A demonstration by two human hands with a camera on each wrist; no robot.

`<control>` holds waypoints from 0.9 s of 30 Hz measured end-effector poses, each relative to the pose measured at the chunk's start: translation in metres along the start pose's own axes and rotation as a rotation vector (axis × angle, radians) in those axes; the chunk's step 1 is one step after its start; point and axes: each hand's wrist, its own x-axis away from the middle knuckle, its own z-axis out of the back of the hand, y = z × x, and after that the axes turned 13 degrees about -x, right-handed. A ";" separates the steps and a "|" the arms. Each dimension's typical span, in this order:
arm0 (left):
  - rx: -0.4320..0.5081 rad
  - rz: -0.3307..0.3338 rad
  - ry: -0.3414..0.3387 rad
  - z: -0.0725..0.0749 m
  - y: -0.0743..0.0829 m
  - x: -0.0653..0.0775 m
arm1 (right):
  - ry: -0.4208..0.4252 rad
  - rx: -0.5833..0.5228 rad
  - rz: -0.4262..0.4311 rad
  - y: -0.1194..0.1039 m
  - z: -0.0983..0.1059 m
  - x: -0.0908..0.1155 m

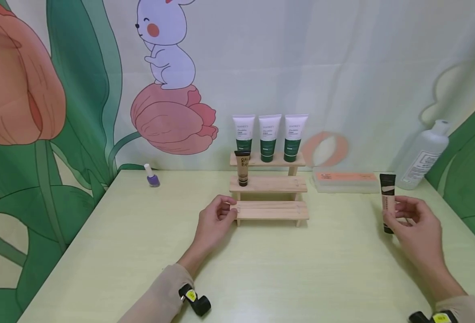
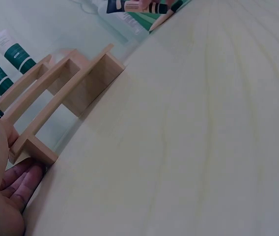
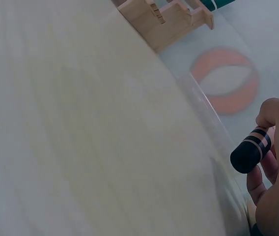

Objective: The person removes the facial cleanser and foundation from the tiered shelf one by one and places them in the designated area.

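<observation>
My right hand (image 1: 420, 226) holds a small beige tube (image 1: 388, 204) with black ends upright between thumb and fingers. In the right wrist view, the tube's rounded black end (image 3: 246, 157) points toward the camera. My left hand (image 1: 217, 220) pinches the left end of the lowest step of a three-step wooden display stand (image 1: 269, 211), its fingers tucked behind the end in the left wrist view. A gold-brown tube (image 1: 242, 168) with black ends stands at the left of the middle step. Three white-and-green tubes (image 1: 268, 139) stand in a row on the top step.
A flat clear box (image 1: 346, 181) with an orange label lies right of the stand, by the back curtain. Behind the right hand leans a large white pump bottle (image 1: 423, 157). A small purple bottle with a white cap (image 1: 152, 177) stands at the table's back left.
</observation>
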 end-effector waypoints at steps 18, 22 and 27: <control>-0.005 0.005 0.005 0.001 -0.001 0.002 | -0.033 0.145 -0.019 0.016 -0.006 0.006; -0.008 0.011 -0.003 0.001 0.000 0.002 | -0.042 0.191 -0.022 0.015 -0.007 0.006; -0.012 0.007 -0.003 0.000 0.001 0.000 | -0.055 0.212 0.001 0.017 -0.004 0.006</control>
